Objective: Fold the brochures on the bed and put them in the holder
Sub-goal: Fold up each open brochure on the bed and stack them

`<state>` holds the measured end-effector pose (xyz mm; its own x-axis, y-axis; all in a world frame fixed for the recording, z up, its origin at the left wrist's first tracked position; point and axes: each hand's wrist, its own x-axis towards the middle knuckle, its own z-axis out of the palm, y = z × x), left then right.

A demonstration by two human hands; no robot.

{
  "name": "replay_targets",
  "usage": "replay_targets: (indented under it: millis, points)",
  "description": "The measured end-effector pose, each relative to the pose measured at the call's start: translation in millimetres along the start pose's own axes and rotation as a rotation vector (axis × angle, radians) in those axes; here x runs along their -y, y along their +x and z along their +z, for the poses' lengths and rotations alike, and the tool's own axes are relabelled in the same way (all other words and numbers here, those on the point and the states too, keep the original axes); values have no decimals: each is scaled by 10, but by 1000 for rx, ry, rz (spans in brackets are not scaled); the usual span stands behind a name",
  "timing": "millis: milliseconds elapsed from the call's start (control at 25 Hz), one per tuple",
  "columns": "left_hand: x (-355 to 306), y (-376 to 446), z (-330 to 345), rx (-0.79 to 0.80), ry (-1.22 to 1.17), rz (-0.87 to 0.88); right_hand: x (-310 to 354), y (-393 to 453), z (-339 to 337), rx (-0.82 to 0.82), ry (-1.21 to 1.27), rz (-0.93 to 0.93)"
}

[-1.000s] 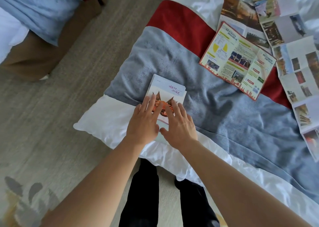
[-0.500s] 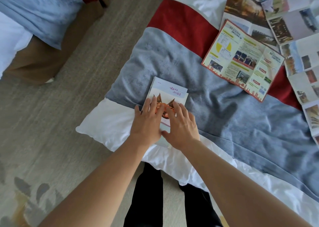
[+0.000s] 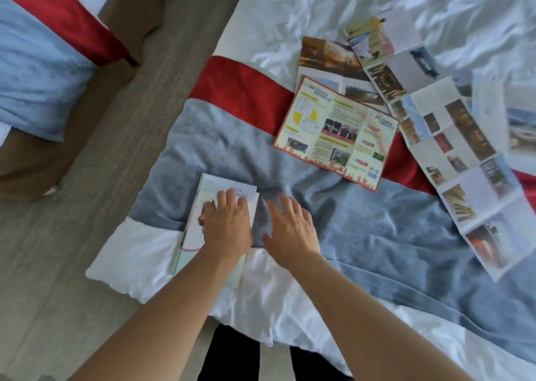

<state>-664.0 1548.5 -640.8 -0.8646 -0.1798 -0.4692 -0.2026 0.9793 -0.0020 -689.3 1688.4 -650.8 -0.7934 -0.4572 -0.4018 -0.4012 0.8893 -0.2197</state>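
On bed [image 3: 362,244] — left hand [image 3: 227,225] flat on folded brochure [image 3: 200,206]; right hand [image 3: 291,228] spread, beside.

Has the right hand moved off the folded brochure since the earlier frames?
Yes. The right hand has slid right, off the folded brochure and onto the grey blanket; the left hand stays pressed on the brochure.

Glossy paper brochures [image 3: 336,131] lie on a fuzzy cloth blanket [image 3: 377,221].

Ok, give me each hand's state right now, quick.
Left hand: open, fingers flat, pressing on the folded brochure.
Right hand: open, fingers spread over the grey blanket, holding nothing.
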Motion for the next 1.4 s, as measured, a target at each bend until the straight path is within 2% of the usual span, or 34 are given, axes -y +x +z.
replay_targets:
  millis: [240,400,480,600,720,760,840,960,1160,1200,1280,1400]
  points:
    - [-737,571,-340,-69,-173,72,-1177,77,-410,-26,46,212]
    - [-948,994,-505,-73,-320,-10,-1685,196,-559,-36,88,282]
    - [-971,1186,-570,-75,-365,-93,-1813,292,-607,-43,140,316]
    - [-996,1444,-578,-50,-336,-120,-1915,446,-650,-74,240,372]
    - [-1041,1630,-562,6,-472,-201,-1987,567,-634,-36,276,415]
    - [-1056,1667,-558,-1,-521,-226,-2005,594,-621,-22,291,428]
    - [-1077,1700,-568,-113,-603,-249,-2020,621,-611,-26,322,435]
    - [-1120,1708,-636,-344,-768,-165,-2038,629,-627,-47,356,433]
    - [-1373,1624,-755,-411,-877,63,-2048,620,-632,-8,412,469]
    - [-1442,1602,-750,-391,-901,101,-2038,615,-623,-12,443,481]
    - [-1577,1586,-725,-249,-927,158,-2034,611,-614,-41,510,491]
    - [-1698,1610,-587,-39,-752,101,-2083,619,-626,-90,589,497]
